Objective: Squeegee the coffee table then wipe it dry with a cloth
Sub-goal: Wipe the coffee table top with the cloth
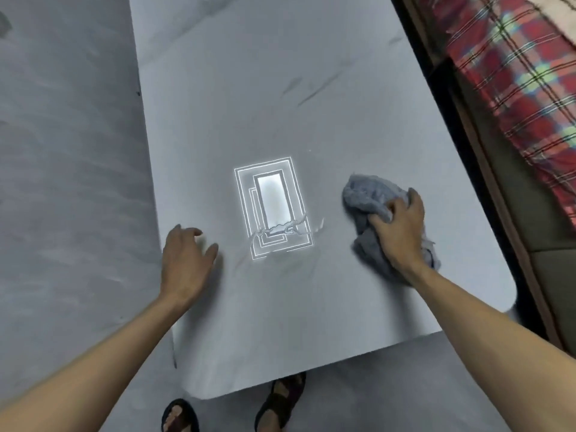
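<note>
The glossy white coffee table (pixel 280 98) fills the middle of the head view and mirrors a bright ceiling light (pixel 271 199). A thin streak of water (pixel 285 229) crosses the bottom of that reflection. My right hand (pixel 402 232) grips a crumpled grey cloth (pixel 366 198) and holds it down on the tabletop near the right edge. My left hand (pixel 185 260) rests on the tabletop by its left edge, fingers relaxed and holding nothing. No squeegee is in view.
A sofa with a red plaid cover (pixel 526 88) and a wooden frame runs close along the table's right side. Grey floor (pixel 62 182) lies to the left. My sandalled feet (pixel 280 400) stand at the table's near edge.
</note>
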Demonstrator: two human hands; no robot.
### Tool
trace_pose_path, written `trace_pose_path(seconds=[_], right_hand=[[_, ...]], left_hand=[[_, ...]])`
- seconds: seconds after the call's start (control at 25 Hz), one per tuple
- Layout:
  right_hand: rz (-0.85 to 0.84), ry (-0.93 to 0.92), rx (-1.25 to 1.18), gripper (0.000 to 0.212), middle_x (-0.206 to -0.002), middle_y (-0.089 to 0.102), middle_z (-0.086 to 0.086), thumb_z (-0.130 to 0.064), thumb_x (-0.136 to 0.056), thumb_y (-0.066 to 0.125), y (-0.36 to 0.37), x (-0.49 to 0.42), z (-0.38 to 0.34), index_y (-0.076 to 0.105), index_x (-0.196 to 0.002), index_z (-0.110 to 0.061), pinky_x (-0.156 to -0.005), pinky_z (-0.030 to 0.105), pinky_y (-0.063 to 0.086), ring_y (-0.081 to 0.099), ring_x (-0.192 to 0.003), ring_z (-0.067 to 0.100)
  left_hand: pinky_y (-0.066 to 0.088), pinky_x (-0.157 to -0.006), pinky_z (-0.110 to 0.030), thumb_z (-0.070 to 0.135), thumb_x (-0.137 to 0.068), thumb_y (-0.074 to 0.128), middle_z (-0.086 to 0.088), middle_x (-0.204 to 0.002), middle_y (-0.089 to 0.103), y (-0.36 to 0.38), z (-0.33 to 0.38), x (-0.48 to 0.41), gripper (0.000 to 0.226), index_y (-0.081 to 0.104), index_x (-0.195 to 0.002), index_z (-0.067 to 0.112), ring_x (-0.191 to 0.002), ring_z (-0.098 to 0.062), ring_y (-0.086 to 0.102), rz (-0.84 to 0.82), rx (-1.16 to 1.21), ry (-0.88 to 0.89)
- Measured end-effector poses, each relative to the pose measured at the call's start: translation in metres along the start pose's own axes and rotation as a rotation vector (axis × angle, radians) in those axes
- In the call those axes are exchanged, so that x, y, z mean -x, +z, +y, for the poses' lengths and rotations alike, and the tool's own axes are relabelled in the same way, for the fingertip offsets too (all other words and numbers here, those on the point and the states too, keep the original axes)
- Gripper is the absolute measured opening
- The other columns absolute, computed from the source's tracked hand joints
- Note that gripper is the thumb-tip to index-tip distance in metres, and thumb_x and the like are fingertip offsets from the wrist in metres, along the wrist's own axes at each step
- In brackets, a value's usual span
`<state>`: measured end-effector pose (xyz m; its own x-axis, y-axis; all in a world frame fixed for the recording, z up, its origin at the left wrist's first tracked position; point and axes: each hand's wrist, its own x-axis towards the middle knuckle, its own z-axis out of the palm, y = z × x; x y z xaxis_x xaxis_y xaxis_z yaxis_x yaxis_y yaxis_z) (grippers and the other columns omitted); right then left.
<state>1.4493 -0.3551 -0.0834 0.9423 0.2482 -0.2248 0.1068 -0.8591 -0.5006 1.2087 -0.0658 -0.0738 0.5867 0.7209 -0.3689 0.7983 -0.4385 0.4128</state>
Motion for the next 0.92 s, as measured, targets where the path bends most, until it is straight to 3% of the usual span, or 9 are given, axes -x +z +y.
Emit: trace_pose_path(seconds=[0.08,0.16,0.28,0.4,0.48,0.56,0.64,0.8,0.92], right_hand=[[0.041,-0.004,-0.055,0.029,-0.117,0.055,0.017,-0.046,-0.078,0.046,0.019,-0.011,0.007,0.049,-0.080,-0.018,-0.102,0.055,0.037,0.046,-0.117,0.033],[0.102,0.005,-0.110,0.032,-0.119,0.055,0.013,-0.045,-0.080,0.045,0.032,-0.011,0.003,0.054,-0.090,-0.016,-0.101,0.055,0.037,0.045,-0.120,0.032],[0.189,0.058,-0.189,0.040,-0.127,0.052,0.007,-0.046,-0.080,0.045,0.046,-0.006,-0.016,0.056,-0.103,-0.016,-0.099,0.053,0.039,0.047,-0.121,0.029],[0.162,0.021,-0.184,0.038,-0.126,0.055,0.004,-0.048,-0.079,0.046,0.065,-0.005,-0.037,0.057,-0.102,-0.020,-0.098,0.053,0.040,0.048,-0.121,0.029],[0.107,-0.031,-0.187,0.033,-0.116,0.058,0.000,-0.048,-0.078,0.048,0.081,-0.004,-0.061,0.055,-0.096,-0.021,-0.091,0.049,0.043,0.050,-0.115,0.028],[0.027,-0.155,-0.163,0.028,-0.106,0.057,-0.003,-0.046,-0.077,0.051,0.100,0.004,-0.095,0.052,-0.090,-0.021,-0.083,0.044,0.044,0.049,-0.105,0.023],[-0.080,-0.321,-0.129,0.024,-0.106,0.057,-0.003,-0.044,-0.077,0.054,0.122,0.019,-0.133,0.051,-0.086,-0.022,-0.090,0.045,0.042,0.045,-0.101,0.016],[-0.354,-0.637,0.035,0.029,-0.143,0.050,0.002,-0.046,-0.074,0.053,0.165,0.060,-0.190,0.057,-0.093,-0.023,-0.117,0.045,0.022,0.037,-0.136,0.019],[-0.532,-0.894,0.221,0.047,-0.153,0.039,0.002,-0.054,-0.074,0.046,0.185,0.093,-0.208,0.060,-0.108,-0.025,-0.121,0.041,0.010,0.026,-0.144,0.018]], left_hand=[[0.037,-0.107,-0.051,0.037,-0.091,0.057,-0.018,-0.135,0.045,0.006,-0.029,-0.010,0.048,0.049,-0.125,0.004,-0.130,-0.036,0.040,0.005,-0.018,-0.036],[0.040,-0.104,-0.051,0.042,-0.092,0.053,-0.015,-0.138,0.042,0.009,-0.045,-0.008,0.050,0.042,-0.127,0.007,-0.127,-0.036,0.044,-0.016,0.054,-0.056],[0.042,-0.094,-0.042,0.042,-0.094,0.050,-0.008,-0.137,0.049,0.008,-0.053,-0.006,0.053,0.034,-0.133,0.009,-0.118,-0.030,0.052,-0.031,0.161,-0.051],[0.037,-0.086,-0.034,0.039,-0.096,0.049,-0.005,-0.139,0.051,0.000,-0.056,-0.006,0.043,0.039,-0.129,0.012,-0.103,-0.021,0.052,-0.028,0.266,-0.076],[0.035,-0.086,-0.030,0.037,-0.097,0.049,-0.003,-0.143,0.048,-0.008,-0.056,-0.004,0.038,0.041,-0.127,0.015,-0.105,-0.014,0.049,-0.037,0.375,-0.110],[0.035,-0.086,-0.026,0.037,-0.098,0.048,-0.002,-0.139,0.049,-0.014,-0.058,-0.003,0.038,0.042,-0.129,0.017,-0.111,-0.013,0.050,-0.052,0.496,-0.153],[0.037,-0.081,-0.020,0.037,-0.098,0.047,0.001,-0.128,0.052,-0.020,-0.061,-0.003,0.037,0.044,-0.130,0.018,-0.106,-0.010,0.051,-0.050,0.634,-0.209],[0.038,-0.078,-0.020,0.038,-0.098,0.046,0.005,-0.111,0.056,-0.027,-0.069,-0.007,0.033,0.047,-0.123,0.016,-0.100,-0.011,0.052,0.020,0.760,-0.279],[0.041,-0.080,-0.024,0.036,-0.098,0.047,0.002,-0.109,0.058,-0.029,-0.076,-0.004,0.036,0.044,-0.125,0.013,-0.099,-0.015,0.056,0.053,0.700,-0.257]])
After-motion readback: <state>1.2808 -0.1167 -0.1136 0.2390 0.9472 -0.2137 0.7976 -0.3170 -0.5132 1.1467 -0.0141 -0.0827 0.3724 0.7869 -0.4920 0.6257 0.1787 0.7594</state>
